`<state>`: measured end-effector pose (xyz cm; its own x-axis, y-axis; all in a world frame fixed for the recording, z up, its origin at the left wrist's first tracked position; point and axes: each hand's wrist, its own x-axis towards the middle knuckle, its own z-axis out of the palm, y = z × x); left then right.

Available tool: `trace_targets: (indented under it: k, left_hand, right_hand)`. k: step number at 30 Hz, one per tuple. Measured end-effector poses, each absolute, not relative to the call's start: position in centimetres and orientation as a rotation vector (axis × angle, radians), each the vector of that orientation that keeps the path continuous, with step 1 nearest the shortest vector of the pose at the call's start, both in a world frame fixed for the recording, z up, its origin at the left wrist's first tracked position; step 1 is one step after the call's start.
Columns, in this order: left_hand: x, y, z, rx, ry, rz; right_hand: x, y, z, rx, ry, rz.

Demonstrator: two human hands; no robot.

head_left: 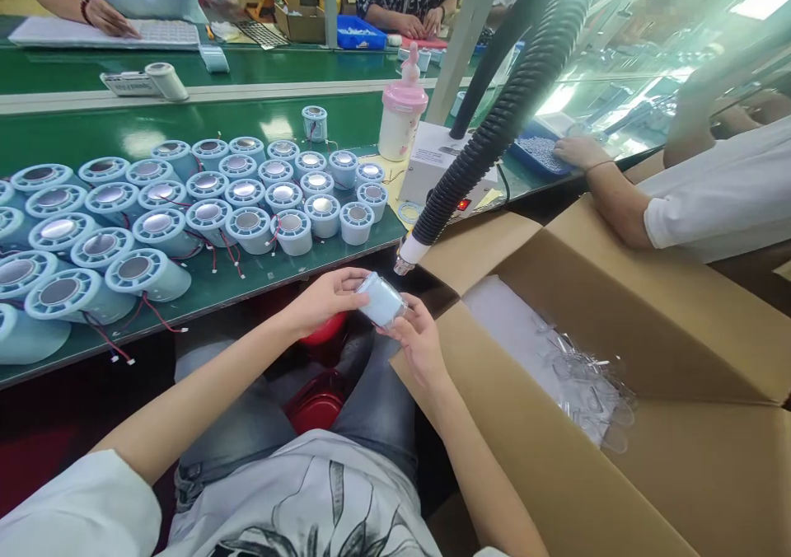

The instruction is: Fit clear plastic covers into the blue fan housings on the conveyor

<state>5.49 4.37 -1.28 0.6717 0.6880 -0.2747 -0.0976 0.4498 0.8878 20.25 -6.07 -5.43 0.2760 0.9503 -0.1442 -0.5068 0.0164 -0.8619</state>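
Cylinder (381,300) between left hand (330,297) and right hand (421,339)

Held housing (383,301) smooth plastic; hose (494,128) ribbed; carton (667,293) matt cardboard; bench (247,120) glossy.

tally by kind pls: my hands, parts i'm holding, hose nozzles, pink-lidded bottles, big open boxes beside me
Left hand and right hand: 2
Held light-blue part: 1
Hose nozzle: 1
Pink-lidded bottle: 1
Big open cardboard box: 1
Total: 6
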Motion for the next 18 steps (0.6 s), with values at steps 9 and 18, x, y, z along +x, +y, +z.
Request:
trace_targets:
  k: [9, 18]
  left_hand:
    - [0.6, 0.5, 0.9, 1.074, 0.54, 0.421]
    - [-1.2, -1.0, 2.2, 1.02, 0.548, 0.46]
  right_hand:
    - [20.0, -9.9, -1.1, -1.047, -0.911, 1.324]
    - [19.0, -11.5, 0.3, -1.103, -1.054, 1.258]
